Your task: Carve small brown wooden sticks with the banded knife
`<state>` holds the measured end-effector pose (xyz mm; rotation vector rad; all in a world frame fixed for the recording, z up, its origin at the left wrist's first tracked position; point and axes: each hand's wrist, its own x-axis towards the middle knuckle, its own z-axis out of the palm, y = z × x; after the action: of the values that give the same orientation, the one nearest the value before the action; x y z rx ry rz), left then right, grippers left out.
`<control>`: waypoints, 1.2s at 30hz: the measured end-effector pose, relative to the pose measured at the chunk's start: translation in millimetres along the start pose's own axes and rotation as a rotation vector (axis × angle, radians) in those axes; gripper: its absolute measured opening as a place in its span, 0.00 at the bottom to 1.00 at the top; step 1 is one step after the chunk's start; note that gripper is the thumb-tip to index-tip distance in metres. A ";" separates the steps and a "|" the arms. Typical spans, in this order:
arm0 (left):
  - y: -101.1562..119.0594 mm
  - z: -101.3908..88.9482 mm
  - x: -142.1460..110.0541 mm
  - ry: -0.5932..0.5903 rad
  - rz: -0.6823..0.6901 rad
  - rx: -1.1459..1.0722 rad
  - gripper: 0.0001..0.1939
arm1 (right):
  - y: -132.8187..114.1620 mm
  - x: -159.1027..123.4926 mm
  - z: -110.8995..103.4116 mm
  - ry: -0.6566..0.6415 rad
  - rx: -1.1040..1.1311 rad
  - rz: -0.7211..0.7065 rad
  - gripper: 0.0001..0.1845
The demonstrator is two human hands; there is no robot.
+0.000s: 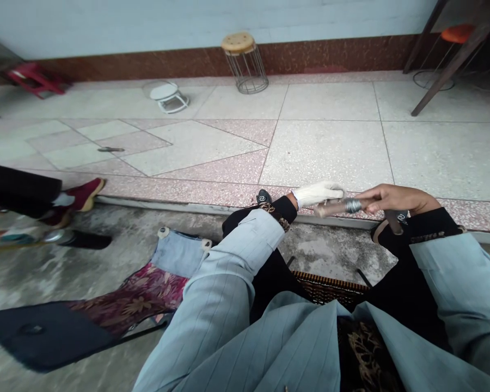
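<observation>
My left hand (pixel 318 193), in a white knitted glove, is stretched out with its fingers extended and slightly bent. Just below and right of its fingertips is a wooden-handled tool (pixel 330 209), its handle bound with silvery wire. The bare fingers of my right hand (pixel 396 197) are closed on this tool from the right. A flat brownish piece (pixel 394 222) shows under that hand; I cannot tell whether it belongs to the tool. Whether the glove touches the handle is also unclear.
A raised tiled step (pixel 326 147) runs ahead, with a knife-like object (pixel 111 149) lying on it. Stools stand along the wall: wooden-topped (pixel 239 43), white (pixel 165 92) and red (pixel 35 76). At left are another person's red shoe (pixel 84 195) and a dark-ended tool (pixel 84 239). A fabric-covered seat (pixel 155 294) is beside me.
</observation>
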<state>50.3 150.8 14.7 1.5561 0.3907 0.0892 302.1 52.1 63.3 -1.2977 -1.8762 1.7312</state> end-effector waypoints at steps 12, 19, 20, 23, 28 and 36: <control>0.3 8.0 -0.9 -0.064 0.065 0.104 0.16 | 7.8 15.8 -4.6 0.944 0.396 -0.096 0.17; 9.4 7.9 -5.6 -0.121 -0.006 0.004 0.19 | 35.7 25.3 -10.1 0.807 -0.458 0.289 0.25; 13.1 7.8 -6.9 -0.081 -0.021 0.016 0.18 | 37.3 25.2 -10.5 0.710 -0.533 0.327 0.24; 23.6 8.1 -10.4 -0.005 -0.049 0.044 0.13 | 37.8 22.4 -10.5 0.389 -0.600 0.381 0.20; 27.2 5.0 -10.2 0.048 -0.083 0.070 0.10 | 29.4 12.8 -7.9 -0.156 -0.306 0.189 0.26; 6.9 -8.8 -4.5 0.132 0.027 0.048 0.14 | -1.8 -4.0 -3.5 0.185 0.029 -0.033 0.27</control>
<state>44.8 158.0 22.6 1.6078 0.4784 0.2057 306.0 51.7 67.2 -1.3580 -1.7532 1.5582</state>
